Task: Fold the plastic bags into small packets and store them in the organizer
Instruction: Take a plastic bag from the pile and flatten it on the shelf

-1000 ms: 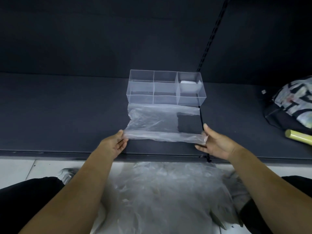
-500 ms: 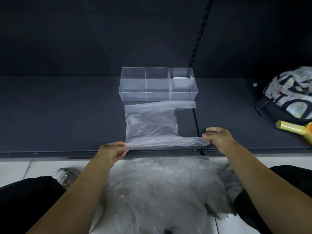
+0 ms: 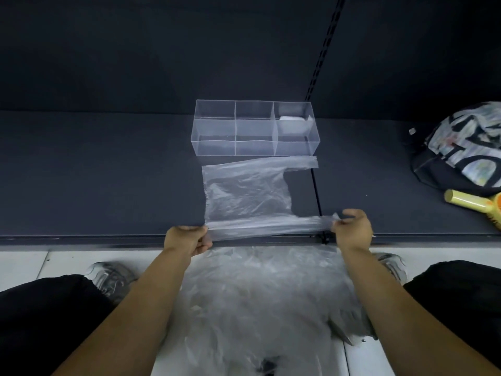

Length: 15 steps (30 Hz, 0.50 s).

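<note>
A clear plastic bag (image 3: 246,191) lies flat on the dark shelf, its handles pointing right. My left hand (image 3: 187,238) pinches the near left corner of the bag. At the near right, my right hand (image 3: 352,229) pinches the end of the near handle strip, and the near edge is stretched between both hands. Just behind the bag stands a clear organizer (image 3: 254,147) with several compartments. A folded white packet (image 3: 294,122) sits in its back right compartment.
A heap of loose clear bags (image 3: 260,302) lies on the white floor between my knees. On the shelf at the right are a patterned cap (image 3: 466,147) and a yellow tube (image 3: 469,202). The shelf's front edge (image 3: 81,237) runs just under my hands.
Both hands have drawn the bag's near edge toward the shelf's front edge. My right hand turned from resting open on the handle to pinching it from above.
</note>
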Each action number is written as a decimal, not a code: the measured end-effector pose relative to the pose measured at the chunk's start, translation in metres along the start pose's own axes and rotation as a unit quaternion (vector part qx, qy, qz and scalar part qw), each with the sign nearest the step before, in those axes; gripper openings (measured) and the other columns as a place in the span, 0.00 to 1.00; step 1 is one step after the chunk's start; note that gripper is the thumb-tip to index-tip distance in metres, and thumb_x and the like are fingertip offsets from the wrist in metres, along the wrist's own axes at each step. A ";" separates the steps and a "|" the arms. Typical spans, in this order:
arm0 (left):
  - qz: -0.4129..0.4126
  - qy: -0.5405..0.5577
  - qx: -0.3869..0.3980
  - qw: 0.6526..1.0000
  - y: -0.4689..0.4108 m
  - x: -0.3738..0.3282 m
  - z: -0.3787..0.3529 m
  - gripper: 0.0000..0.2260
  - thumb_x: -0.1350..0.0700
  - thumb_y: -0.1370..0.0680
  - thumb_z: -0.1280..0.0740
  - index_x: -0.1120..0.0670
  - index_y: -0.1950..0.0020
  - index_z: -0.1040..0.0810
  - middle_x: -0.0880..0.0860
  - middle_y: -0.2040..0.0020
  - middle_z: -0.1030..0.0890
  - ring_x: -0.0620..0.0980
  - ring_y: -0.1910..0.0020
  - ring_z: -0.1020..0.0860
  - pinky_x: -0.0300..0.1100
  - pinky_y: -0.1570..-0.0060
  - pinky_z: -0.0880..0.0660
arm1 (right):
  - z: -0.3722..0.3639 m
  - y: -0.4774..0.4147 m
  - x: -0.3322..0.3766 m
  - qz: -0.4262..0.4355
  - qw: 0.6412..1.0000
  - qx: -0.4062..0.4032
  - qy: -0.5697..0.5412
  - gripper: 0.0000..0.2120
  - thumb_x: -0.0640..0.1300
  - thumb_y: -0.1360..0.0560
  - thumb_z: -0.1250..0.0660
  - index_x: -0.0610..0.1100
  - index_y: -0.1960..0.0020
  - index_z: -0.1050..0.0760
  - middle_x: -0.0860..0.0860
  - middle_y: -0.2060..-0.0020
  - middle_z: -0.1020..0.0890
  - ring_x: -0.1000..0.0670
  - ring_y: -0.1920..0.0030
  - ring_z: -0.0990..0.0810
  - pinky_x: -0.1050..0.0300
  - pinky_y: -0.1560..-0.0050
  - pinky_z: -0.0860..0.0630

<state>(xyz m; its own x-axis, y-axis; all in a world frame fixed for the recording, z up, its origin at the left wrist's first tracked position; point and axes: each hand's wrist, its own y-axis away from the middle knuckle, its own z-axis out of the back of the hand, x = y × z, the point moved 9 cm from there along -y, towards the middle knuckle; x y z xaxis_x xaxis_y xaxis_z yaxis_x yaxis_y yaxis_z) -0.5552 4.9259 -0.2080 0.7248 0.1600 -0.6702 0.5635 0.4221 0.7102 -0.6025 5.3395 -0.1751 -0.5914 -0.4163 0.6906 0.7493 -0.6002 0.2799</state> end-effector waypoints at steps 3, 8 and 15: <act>-0.041 -0.071 -0.014 0.997 0.000 -0.009 0.004 0.06 0.63 0.24 0.31 0.66 0.57 0.21 0.60 0.67 0.21 0.49 0.77 0.21 0.38 0.75 0.23 | 0.011 0.007 0.003 -0.002 0.996 -0.051 0.070 0.17 0.35 0.24 0.36 0.39 0.36 0.30 0.38 0.42 0.23 0.36 0.42 0.25 0.46 0.45 0.30; -0.356 -0.313 -0.178 0.862 0.031 -0.078 -0.010 0.10 0.67 0.24 0.37 0.62 0.47 0.20 0.62 0.46 0.22 0.62 0.49 0.22 0.48 0.51 0.28 | -0.045 0.064 0.084 0.255 0.953 -0.058 0.152 0.22 0.34 0.30 0.34 0.38 0.35 0.28 0.38 0.36 0.28 0.37 0.36 0.31 0.43 0.36 0.35; -0.397 -0.602 -0.033 0.692 -0.019 -0.061 -0.084 0.26 0.46 0.17 0.56 0.53 0.22 0.61 0.49 0.21 0.59 0.48 0.23 0.61 0.52 0.28 0.65 | -0.194 0.126 0.130 0.442 0.846 0.205 0.218 0.24 0.47 0.17 0.48 0.44 0.23 0.45 0.46 0.23 0.44 0.49 0.23 0.49 0.54 0.24 0.59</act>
<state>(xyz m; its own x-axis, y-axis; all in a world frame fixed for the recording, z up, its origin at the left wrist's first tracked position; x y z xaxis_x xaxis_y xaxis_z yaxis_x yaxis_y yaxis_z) -0.6440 4.9828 -0.1988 0.0240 -0.9885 -0.1494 0.9831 -0.0038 0.1829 -0.6426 5.0768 -0.1798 0.2671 -0.8448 0.4637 0.9435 0.3271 0.0525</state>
